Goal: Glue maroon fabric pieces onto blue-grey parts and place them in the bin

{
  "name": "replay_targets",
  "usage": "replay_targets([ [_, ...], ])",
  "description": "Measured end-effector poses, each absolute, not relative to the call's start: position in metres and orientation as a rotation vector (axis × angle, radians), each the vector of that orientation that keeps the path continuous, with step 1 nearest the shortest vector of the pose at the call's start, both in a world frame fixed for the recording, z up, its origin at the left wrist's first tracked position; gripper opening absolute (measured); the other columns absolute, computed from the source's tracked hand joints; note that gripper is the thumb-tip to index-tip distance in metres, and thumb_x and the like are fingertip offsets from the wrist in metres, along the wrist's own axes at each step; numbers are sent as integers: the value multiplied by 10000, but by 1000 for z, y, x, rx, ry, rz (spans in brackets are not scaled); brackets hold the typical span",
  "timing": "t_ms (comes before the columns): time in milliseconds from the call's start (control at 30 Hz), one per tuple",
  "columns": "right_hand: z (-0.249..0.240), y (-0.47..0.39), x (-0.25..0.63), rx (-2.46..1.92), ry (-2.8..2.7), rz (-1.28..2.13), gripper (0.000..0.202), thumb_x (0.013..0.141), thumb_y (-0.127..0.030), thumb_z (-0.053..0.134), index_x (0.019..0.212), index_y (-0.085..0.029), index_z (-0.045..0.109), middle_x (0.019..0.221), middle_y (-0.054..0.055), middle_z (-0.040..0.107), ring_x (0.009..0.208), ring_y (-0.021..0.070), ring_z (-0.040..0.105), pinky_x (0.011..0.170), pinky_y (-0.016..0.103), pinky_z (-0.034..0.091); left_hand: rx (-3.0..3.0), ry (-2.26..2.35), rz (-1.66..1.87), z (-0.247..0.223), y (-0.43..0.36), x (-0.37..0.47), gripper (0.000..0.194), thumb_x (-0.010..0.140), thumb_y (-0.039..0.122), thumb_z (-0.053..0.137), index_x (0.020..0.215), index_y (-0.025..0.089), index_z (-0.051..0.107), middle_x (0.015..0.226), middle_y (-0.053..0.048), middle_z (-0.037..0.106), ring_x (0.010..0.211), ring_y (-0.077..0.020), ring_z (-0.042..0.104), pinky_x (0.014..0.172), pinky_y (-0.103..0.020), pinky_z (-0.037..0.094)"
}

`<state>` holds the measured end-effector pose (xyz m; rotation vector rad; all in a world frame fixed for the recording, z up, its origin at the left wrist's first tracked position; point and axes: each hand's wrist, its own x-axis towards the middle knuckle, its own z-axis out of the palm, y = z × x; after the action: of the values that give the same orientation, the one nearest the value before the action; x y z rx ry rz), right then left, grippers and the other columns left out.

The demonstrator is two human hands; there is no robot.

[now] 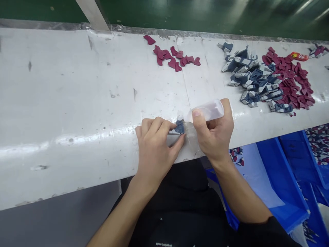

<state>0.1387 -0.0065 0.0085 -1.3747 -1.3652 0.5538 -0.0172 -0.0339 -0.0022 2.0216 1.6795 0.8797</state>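
My left hand (156,140) pinches a small dark-blue and white plastic part (179,127) against the white table, close to its front edge. Wrapped in the fingers of my right hand (216,133) is a translucent squeeze bottle (210,110), tilted so its narrow end points left toward that part. The bottle's tip lies beside the part; whether it touches cannot be made out. Loose maroon pieces (171,62) lie farther back on the table. To the right is a heap of similar dark-blue and white parts (254,77).
A larger pile of maroon pieces (295,82) spreads at the right, with a red-orange wrapper (299,56) behind it. Blue bins (280,171) holding small parts stand below the table's right edge. A green panel (205,17) runs along the back.
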Motion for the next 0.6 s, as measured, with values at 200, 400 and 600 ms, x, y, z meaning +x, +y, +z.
replay_targets([
  [200, 11, -10, 140, -1366, -1380, 544, 401, 1033, -465, 778, 913, -297, 434, 656, -71, 483, 501, 122, 465, 417, 269, 349, 2015, 1685, 876, -2, -34, -17, 187, 965, 281, 841, 997, 280, 656, 984, -25, 757, 1048, -300, 619, 866, -482, 414],
  [400, 12, -19, 140, -1378, -1399, 556, 386, 1046, -465, 762, 915, -298, 440, 652, -70, 488, 504, 125, 471, 420, 269, 372, 1997, 1688, 881, -3, -34, -17, 155, 967, 297, 823, 985, 291, 670, 983, -24, 764, 1045, -306, 625, 867, -498, 415],
  [600, 13, -20, 137, -1360, -1373, 603, 395, 1034, -458, 782, 912, -295, 444, 645, -74, 491, 496, 121, 470, 417, 270, 366, 2003, 1684, 880, -2, -34, -17, 167, 961, 296, 831, 990, 286, 667, 984, -27, 762, 1058, -310, 629, 870, -495, 417],
])
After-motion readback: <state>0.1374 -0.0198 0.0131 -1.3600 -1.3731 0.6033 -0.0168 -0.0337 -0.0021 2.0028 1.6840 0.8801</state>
